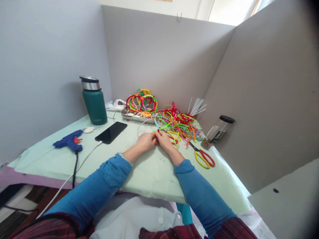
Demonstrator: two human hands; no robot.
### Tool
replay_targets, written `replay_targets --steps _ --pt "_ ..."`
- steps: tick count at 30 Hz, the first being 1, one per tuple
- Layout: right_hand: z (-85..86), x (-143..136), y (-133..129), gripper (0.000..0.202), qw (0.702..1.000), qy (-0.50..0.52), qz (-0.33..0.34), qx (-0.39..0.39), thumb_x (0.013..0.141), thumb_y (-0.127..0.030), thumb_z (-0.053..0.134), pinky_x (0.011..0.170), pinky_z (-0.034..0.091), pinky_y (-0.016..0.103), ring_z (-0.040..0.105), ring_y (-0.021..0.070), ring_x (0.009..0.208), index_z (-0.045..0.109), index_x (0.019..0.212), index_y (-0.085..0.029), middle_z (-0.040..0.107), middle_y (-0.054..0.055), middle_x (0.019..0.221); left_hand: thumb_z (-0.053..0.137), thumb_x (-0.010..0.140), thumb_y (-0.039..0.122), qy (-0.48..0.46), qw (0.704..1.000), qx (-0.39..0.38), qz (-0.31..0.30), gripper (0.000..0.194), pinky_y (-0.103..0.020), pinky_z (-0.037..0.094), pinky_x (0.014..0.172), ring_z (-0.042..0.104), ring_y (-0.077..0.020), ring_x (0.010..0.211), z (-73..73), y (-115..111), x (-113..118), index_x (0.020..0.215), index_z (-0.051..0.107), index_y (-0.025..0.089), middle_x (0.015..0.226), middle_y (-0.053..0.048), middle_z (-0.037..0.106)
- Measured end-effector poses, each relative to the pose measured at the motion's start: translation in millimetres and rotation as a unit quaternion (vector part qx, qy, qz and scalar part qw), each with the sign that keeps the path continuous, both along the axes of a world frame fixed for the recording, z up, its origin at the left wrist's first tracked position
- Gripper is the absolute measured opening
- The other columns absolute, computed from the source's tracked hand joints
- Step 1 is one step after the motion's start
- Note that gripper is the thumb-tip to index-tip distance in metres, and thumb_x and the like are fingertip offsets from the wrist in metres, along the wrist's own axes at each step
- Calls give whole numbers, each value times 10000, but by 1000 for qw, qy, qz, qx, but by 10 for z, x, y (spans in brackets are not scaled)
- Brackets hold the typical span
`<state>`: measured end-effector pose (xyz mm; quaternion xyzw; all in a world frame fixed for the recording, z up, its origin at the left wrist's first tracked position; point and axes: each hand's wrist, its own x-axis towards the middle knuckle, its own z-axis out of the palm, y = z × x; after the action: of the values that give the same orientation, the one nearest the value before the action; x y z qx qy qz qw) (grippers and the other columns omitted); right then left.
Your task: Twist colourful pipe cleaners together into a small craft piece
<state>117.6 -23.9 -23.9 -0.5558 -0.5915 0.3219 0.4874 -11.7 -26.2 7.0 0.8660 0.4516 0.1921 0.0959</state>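
Over the middle of the table, my left hand [146, 141] and my right hand [163, 139] meet with their fingers closed in a pinch. A lime-green pipe cleaner [163, 127] sticks out at the fingertips of both hands; the part inside the fingers is hidden. A thin pale loop [141, 125] curves beside my left hand. Just beyond my right hand lies a tangled heap of coloured pipe cleaners [178, 119]. Scissors with red and yellow handles [204, 158] rest to the right, and other red and yellow handles [174, 136] show partly behind my right hand.
A metal tray [137, 118] bears several pipe-cleaner rings [142, 101]. At left are a green bottle [94, 106], a phone [111, 132] with a white cable, and a blue glue gun [69, 141]. White glue sticks [197, 107] and a clear black-lidded container [221, 129] stand right, by grey partitions.
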Motion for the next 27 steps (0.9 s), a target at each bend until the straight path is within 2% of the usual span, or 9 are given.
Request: replay_targets --steps 11,27 --pt "-45 19 32 295 1000 -6 5 15 822 -433 426 417 367 203 481 100 432 476 677 -181 503 -30 492 412 799 271 16 1000 5 16 256 -252 421 691 612 -185 809 3 7 6 851 650 190 847 -70 683" --pt "-9 0 2 296 1000 4 6 9 812 -442 435 412 354 202 466 97 423 473 674 -183 493 -36 485 439 778 265 19 1000 3 11 229 -268 427 697 613 -202 815 20 -7 5 856 645 203 845 -70 678"
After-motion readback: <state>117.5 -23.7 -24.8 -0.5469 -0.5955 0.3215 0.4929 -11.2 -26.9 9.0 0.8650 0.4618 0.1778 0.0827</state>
